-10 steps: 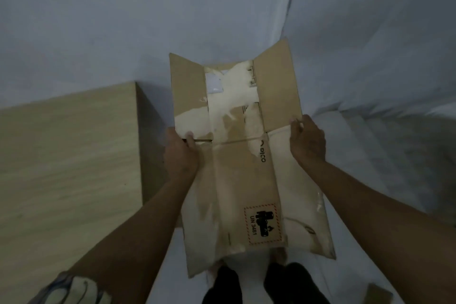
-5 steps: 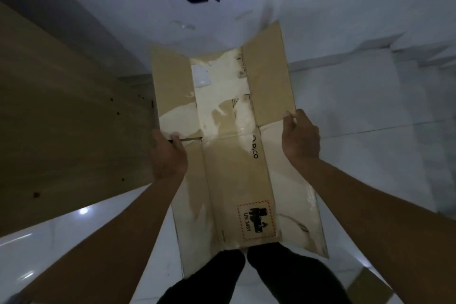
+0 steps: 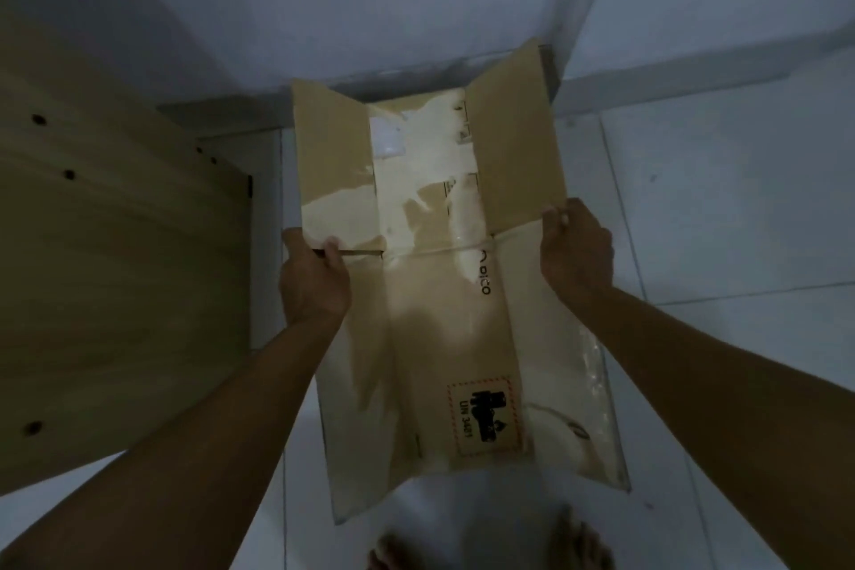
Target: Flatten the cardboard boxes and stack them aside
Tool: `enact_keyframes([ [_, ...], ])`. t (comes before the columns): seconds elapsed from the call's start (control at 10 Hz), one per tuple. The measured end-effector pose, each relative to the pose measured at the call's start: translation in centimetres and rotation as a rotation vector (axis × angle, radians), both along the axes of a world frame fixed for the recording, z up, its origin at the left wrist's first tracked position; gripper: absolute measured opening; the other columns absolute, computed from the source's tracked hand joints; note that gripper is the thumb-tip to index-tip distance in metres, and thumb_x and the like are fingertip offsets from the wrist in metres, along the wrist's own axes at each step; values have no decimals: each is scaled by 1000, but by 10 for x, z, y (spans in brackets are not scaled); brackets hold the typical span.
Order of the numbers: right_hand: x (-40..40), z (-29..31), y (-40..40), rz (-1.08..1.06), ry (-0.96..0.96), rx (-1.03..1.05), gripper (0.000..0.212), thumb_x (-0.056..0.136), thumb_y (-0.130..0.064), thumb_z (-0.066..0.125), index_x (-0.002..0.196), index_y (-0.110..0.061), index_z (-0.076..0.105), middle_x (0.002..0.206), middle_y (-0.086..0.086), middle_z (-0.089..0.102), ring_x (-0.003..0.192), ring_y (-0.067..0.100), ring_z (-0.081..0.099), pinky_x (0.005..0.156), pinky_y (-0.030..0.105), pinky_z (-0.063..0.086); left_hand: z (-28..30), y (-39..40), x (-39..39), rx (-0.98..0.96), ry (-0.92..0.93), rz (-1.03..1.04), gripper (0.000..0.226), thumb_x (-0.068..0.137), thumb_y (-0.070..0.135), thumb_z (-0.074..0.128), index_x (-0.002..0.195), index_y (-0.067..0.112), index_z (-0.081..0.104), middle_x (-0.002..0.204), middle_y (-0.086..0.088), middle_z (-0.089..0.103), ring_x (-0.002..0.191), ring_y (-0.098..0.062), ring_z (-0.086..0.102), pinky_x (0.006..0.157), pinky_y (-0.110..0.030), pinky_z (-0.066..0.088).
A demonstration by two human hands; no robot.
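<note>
Matt brown cardboard box (image 3: 444, 329) — glossy tape patches, seemingly

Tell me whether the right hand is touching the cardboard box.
Touching. The head view shows the right hand gripping the right edge of the flattened cardboard box, fingertips curled over the fold line beside the open flap.

I see both arms reaching forward. My left hand (image 3: 312, 280) and right hand (image 3: 576, 252) are each curled closed, thumbs on top.

Dim, bluish light, pale glare on the taped cardboard box (image 3: 444, 292), dark murky corners, wide-angle bending at the edges, soft blur on the bare feet (image 3: 490, 546) below
</note>
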State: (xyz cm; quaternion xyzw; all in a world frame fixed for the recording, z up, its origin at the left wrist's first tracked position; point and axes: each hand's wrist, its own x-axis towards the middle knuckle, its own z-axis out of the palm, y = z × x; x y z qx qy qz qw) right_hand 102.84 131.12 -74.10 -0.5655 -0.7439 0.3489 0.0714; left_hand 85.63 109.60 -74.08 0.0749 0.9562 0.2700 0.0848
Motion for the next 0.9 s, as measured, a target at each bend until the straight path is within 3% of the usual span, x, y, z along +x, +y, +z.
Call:
enact_keyframes([
  [0.2,-30,-70,15,17,8,18,34,102,-43,44,115,-16,59,110,16,66,102,36,61,78,35,41,-67,-4,-39,11,40,15,41,99,30,50,128,2,42,111,-23,65,100,-41,62,76,-38,47],
  [0.4,-37,-96,31,-63,-58,47,42,100,-47,49,128,-15,53,126,15,62,114,35,58,83,34,37,-109,-8,-71,10,-9,74,58,97,47,48,138,8,39,130,-20,57,115,-39,57,90,-43,47],
  [0.5,-37,-106,21,20,-112,147,60,100,-46,48,151,-18,31,150,11,44,131,33,47,100,46,40,-118,-5,-68,-125,-4,-29,76,94,57,43,154,19,14,155,-13,31,137,-35,36,107,-50,36],
  [0.6,-30,-128,8,261,-207,274,65,102,-51,40,157,-21,22,165,11,18,147,35,24,114,55,27,-132,-2,-55,-238,-42,-203,76,95,66,31,156,32,0,164,-7,-2,148,-32,11,114,-55,19],
  [0.7,-29,-144,2,316,-234,229,66,102,-57,29,159,-24,16,167,11,8,151,35,15,117,57,22,-144,3,-49,-226,-150,-211,69,96,67,19,155,37,-1,163,-6,-12,150,-32,4,117,-56,14],
  [0.9,-24,-113,-3,370,-231,228,66,102,-57,28,160,-28,14,168,9,4,153,33,6,121,58,9,-109,5,-40,-261,-54,-219,71,96,66,24,156,33,4,163,-9,-12,150,-30,-12,118,-57,-2],
])
